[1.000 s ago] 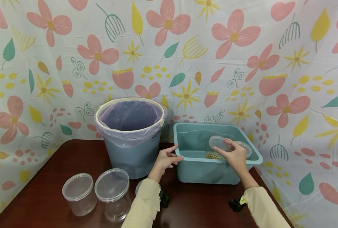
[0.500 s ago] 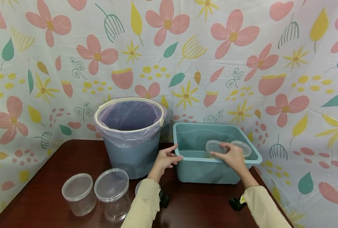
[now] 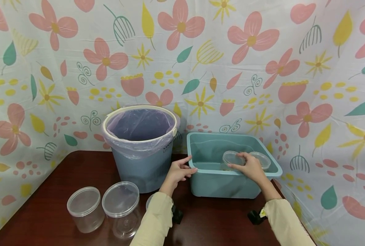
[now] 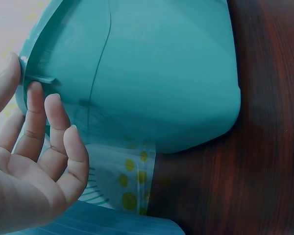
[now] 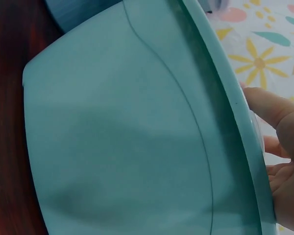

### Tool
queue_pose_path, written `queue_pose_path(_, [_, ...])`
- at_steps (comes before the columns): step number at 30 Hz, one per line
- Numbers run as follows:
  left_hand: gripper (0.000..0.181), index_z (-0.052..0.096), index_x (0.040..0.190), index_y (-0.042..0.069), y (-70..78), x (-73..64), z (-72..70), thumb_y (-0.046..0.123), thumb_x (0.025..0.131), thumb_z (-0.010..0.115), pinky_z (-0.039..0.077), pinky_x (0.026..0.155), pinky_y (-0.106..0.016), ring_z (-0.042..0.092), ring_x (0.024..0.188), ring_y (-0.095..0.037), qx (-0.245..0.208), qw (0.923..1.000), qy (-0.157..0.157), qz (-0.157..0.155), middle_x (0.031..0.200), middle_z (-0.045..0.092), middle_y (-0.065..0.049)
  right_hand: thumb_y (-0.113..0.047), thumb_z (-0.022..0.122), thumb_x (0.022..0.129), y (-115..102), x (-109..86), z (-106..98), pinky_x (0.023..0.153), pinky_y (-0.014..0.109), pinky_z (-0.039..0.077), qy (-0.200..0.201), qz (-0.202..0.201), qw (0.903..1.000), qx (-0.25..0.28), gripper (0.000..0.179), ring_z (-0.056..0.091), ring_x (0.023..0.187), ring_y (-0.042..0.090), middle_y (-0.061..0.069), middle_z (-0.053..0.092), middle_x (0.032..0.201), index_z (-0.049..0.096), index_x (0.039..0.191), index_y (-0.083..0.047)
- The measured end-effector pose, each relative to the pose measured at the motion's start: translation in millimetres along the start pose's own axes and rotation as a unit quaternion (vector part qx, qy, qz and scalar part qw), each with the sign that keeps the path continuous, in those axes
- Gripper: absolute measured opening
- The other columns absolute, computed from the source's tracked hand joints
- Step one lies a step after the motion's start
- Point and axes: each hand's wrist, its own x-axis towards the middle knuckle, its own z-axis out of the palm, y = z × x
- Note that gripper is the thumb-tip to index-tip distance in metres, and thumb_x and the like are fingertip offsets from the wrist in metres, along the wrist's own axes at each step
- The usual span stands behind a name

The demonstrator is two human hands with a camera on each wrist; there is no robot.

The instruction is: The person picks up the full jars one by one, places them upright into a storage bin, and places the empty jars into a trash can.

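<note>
In the head view, a teal plastic basin [image 3: 219, 184] stands on the table. My left hand [image 3: 178, 173] grips its front left corner; in the left wrist view the thumb lies over the rim and the fingertips are under it. My right hand [image 3: 252, 168] reaches over the front rim and holds a clear lidded jar [image 3: 231, 157] by its top, inside the basin. The jar's lower part is mostly hidden behind the front wall. Right beside it in the basin is a second clear jar [image 3: 263, 160], partly covered by my right hand.
A blue bucket [image 3: 142, 171] with a purple liner bag stands left of the basin. Two clear lidded jars [image 3: 85, 213] [image 3: 122, 201] stand at the table's front left, and another round clear thing shows behind my left sleeve [image 3: 154, 218]. A flowered cloth [image 3: 182, 68] hangs behind the table.
My right hand has lowered the jar deeper into the basin, so the yellowish beans in its bottom are now mostly hidden behind the front rim. My left hand stays at the corner.
</note>
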Motion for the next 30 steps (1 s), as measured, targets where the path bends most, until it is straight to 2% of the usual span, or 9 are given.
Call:
queue_pose_path(4, [0.059,0.051,0.128,0.021,2.3,-2.3,0.5,0.016,0.074,0.074,0.039,0.046,-0.023,0.057,0.059,-0.013,0.01,0.9999,0.001,0.001,0.073,0.055,-0.002,-0.03,0.072,0.075,-0.7,-1.0,-1.6,0.064,0.042,0.043,-0.004,-0.015,0.9999,-0.001,0.06,0.052,0.076,0.031,0.031,0.041,0.125,0.053,0.116,0.008])
queue_pose_path(7, [0.058,0.052,0.128,0.02,4.4,-4.3,0.4,0.016,0.074,0.074,0.039,0.047,-0.023,0.057,0.06,-0.013,0.014,0.9999,0.002,0.006,0.073,0.056,-0.003,-0.029,0.072,0.075,-1.3,-1.7,-2.5,0.073,0.048,0.043,0.001,-0.023,0.9997,0.001,0.059,0.052,0.093,0.038,0.03,0.041,0.126,0.053,0.116,0.009])
queue_pose_path(12, [0.057,0.051,0.128,0.018,7.1,-5.2,-0.2,0.015,0.075,0.073,0.04,0.05,-0.024,0.057,0.061,-0.013,0.022,0.9997,0.0,0.014,0.074,0.056,-0.004,-0.026,0.071,0.076,-4.1,-2.6,-2.6,0.078,0.052,0.041,0.017,-0.038,0.999,0.017,0.055,0.047,0.103,0.042,0.028,0.043,0.124,0.053,0.115,0.008])
queue_pose_path(17, [0.058,0.05,0.129,0.015,9.6,-5.8,-1.2,0.015,0.076,0.072,0.041,0.05,-0.024,0.057,0.062,-0.015,0.036,0.9993,0.005,0.009,0.077,0.056,-0.005,-0.025,0.069,0.079,-10.1,-5.2,-1.8,0.083,0.055,0.037,0.04,-0.05,0.9976,0.026,0.05,0.041,0.11,0.042,0.027,0.044,0.122,0.054,0.113,0.008])
queue_pose_path(23, [0.054,0.052,0.127,0.012,12.8,-9.2,-3.5,0.013,0.076,0.071,0.041,0.05,-0.025,0.056,0.062,-0.014,0.047,0.998,0.041,0.005,0.081,0.058,-0.005,-0.018,0.07,0.078,-17.5,-6.2,-0.3,0.084,0.055,0.035,0.094,-0.076,0.9919,0.04,0.04,0.043,0.109,0.04,0.025,0.051,0.115,0.058,0.108,0.006])
queue_pose_path(27, [0.05,0.053,0.125,0.01,13.7,-12.3,-4.7,0.015,0.078,0.07,0.044,0.058,-0.03,0.055,0.075,-0.02,0.058,0.9966,0.057,0.009,0.092,0.055,-0.008,-0.018,0.069,0.079,-21.5,-5.4,0.5,0.084,0.053,0.036,0.119,-0.086,0.9881,0.046,0.036,0.044,0.109,0.038,0.022,0.053,0.112,0.06,0.107,0.003])
queue_pose_path(30, [0.045,0.055,0.121,0.008,14.8,-15.5,-4.9,0.017,0.079,0.068,0.046,0.069,-0.036,0.053,0.088,-0.024,0.082,0.9942,0.061,0.033,0.104,0.053,-0.012,-0.018,0.07,0.079,-24.7,-4.4,1.1,0.085,0.053,0.036,0.13,-0.089,0.9863,0.05,0.035,0.044,0.111,0.037,0.021,0.054,0.112,0.061,0.106,0.002])
